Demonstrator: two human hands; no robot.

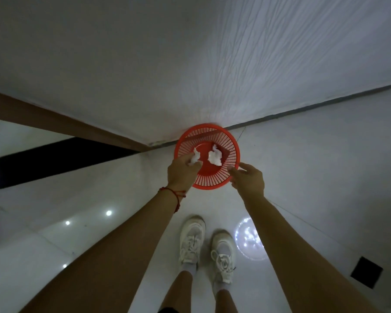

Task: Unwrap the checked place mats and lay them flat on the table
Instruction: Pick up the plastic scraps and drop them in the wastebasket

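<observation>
A red plastic mesh basket stands on the floor in a wall corner. My left hand hovers over its near left rim, fingers closed on a small crumpled white wrapper. A second crumpled white wrapper lies inside the basket on its red bottom. My right hand is at the near right rim, fingers loosely curled, holding nothing that I can see. No checked place mats or table are in view.
White walls meet right behind the basket. A brown wooden frame and a dark strip run along the left. My feet in white sneakers stand on a glossy pale tiled floor. A dark square is set in the floor at the right.
</observation>
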